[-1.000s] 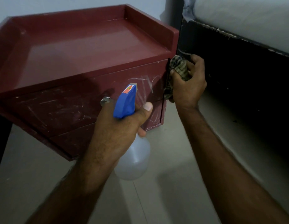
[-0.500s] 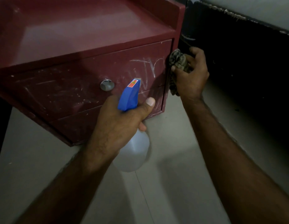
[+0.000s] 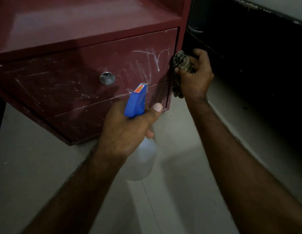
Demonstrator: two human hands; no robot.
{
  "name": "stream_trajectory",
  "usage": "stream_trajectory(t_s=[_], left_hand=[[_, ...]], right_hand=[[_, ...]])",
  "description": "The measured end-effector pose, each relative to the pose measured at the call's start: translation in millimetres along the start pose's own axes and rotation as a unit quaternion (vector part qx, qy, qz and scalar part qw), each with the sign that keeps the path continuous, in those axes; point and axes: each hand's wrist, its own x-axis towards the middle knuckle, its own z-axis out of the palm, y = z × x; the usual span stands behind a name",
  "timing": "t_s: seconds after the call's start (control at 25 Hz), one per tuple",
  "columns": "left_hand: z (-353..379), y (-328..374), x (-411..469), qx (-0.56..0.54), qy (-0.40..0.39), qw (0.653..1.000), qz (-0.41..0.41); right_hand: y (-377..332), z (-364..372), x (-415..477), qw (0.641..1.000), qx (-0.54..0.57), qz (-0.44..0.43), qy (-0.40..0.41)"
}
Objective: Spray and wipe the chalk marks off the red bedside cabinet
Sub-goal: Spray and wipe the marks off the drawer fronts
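**You've closed in on the chalk, sprayer aimed**
In the last 1 second the red bedside cabinet (image 3: 79,31) has come nearer. Your left hand (image 3: 125,130) has its grip wrapped round the spray bottle (image 3: 136,102), nozzle facing the chalk marks (image 3: 152,61) on the right of its front. Your right hand (image 3: 195,76) keeps the cloth (image 3: 181,62) bunched at the right front corner. The marks look unwiped, so spraying likely comes next.

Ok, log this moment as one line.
left hand: grips spray bottle, nozzle toward drawer front | right hand: holds cloth at cabinet corner | chalk marks: unwiped
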Motion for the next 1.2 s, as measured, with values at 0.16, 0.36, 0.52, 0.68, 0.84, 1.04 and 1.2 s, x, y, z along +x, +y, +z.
stream_trajectory(t_s=[0.16, 0.36, 0.52, 0.68, 0.84, 1.04, 1.2], left_hand=[[0.5, -7.5, -1.2, -0.013, -0.006, 1.0, -0.014], [-0.1, -17.8, -1.5, -0.014, 0.01, 1.0, -0.022], [2.4, -26.0, 5.1, -0.005, 0.011, 1.0, -0.029], [4.3, -27.1, 15.1, 0.002, -0.027, 1.0, -0.012], [15.9, -31.4, 30.4, 0.02, -0.052, 0.998, -0.016], [30.4, -31.3, 42.3, 0.025, -0.075, 0.996, -0.034], [37.7, -36.4, 47.6, 0.044, -0.083, 0.994, -0.046]], right_hand=[[6.3, 1.5, -6.7, 1.0, -0.013, 0.009, 0.008], [16.9, 1.4, -15.4, 0.998, -0.022, 0.051, 0.001], [12.1, 8.0, -14.9, 0.999, 0.008, 0.039, 0.019], [33.4, 4.7, -28.7, 0.994, -0.005, 0.113, 0.004], [57.3, -11.5, -37.5, 0.98, 0.032, 0.19, 0.05], [63.3, -29.5, -40.0, 0.975, 0.059, 0.202, 0.068], [65.0, -38.0, -38.8, 0.975, 0.075, 0.195, 0.076]])
